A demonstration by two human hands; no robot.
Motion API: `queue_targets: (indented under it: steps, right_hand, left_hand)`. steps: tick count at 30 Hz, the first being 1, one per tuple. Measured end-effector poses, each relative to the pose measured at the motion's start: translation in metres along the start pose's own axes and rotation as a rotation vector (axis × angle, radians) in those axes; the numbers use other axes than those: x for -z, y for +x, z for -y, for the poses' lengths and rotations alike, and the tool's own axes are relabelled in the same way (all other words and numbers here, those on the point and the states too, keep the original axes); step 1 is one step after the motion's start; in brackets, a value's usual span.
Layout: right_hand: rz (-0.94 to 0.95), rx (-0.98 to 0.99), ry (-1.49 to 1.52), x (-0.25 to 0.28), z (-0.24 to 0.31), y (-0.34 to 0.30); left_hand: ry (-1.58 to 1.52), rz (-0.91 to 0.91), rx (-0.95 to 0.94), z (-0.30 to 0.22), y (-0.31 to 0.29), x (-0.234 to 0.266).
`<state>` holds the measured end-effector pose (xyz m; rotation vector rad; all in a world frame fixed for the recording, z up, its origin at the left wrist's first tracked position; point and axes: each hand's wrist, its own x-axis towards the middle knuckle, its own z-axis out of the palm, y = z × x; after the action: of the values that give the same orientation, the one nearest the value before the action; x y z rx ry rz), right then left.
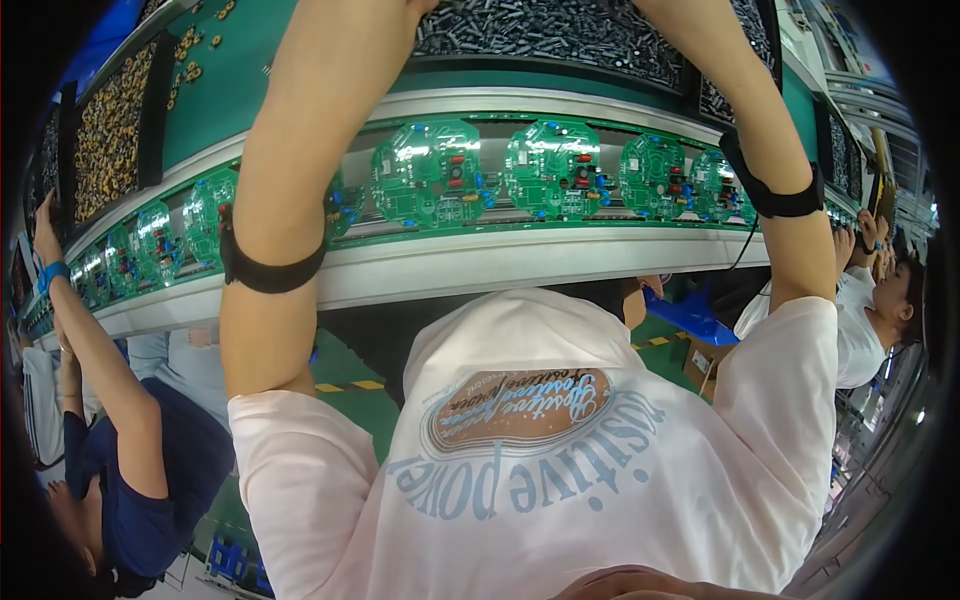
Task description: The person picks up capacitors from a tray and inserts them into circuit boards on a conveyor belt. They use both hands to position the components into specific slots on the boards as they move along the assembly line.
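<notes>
Both of my arms reach up over the conveyor to a black tray (560, 68) heaped with small dark cylindrical parts (550, 32). Only the edge of my left hand (424, 6) shows at the top of the picture, by the tray's left part. My right hand (655, 8) is likewise cut off by the top edge, over the tray's right part. The fingers of both hands are out of sight, so what they hold is hidden. Below my forearms lies a row of green circuit boards (425, 165) carrying red, blue and black components.
A pale conveyor rail (440, 265) runs between the boards and my body. At left stands a tray of yellowish ring-shaped coils (115, 130), some loose on the green surface (230, 95). Co-workers work at left and right. Black bands (275, 265) circle my arms; a cord hangs from the right one.
</notes>
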<state>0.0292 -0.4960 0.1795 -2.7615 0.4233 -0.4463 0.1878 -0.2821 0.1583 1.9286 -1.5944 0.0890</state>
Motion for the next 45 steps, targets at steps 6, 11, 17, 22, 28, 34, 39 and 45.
queue_targets:
  steps: [6, 11, 17, 22, 28, 34, 39, 45]
  right_hand:
    - [-0.109, 0.199, -0.118, -0.003, -0.007, -0.006]
    - [-0.154, 0.243, -0.204, 0.008, 0.017, -0.014]
    - [0.084, -0.518, 0.516, 0.013, 0.075, -0.032]
    - [0.509, -0.416, 1.043, -0.010, 0.041, -0.059]
    - [0.513, -0.346, 1.203, -0.022, 0.038, -0.066]
    - [0.511, -0.320, 1.179, -0.022, 0.054, -0.062]
    - [0.462, -0.409, 1.181, -0.027, 0.076, -0.061]
    - [0.563, -0.144, 0.517, -0.041, 0.092, -0.049]
  left_hand:
    - [0.084, 0.021, 0.044, -0.017, 0.002, 0.002]
    - [-0.018, -0.119, -0.026, -0.014, 0.002, -0.006]
    - [-0.148, -0.186, -0.045, -0.009, 0.000, -0.010]
    - [-0.193, -0.263, -0.162, -0.017, 0.001, 0.000]
    - [-0.243, -0.189, -0.076, -0.044, -0.006, 0.049]
    - [-0.133, -0.077, 0.076, -0.029, -0.053, 0.071]
    - [-0.117, -0.044, 0.186, -0.019, -0.083, 0.074]
    - [-0.291, 0.071, 0.250, 0.013, -0.113, 0.072]
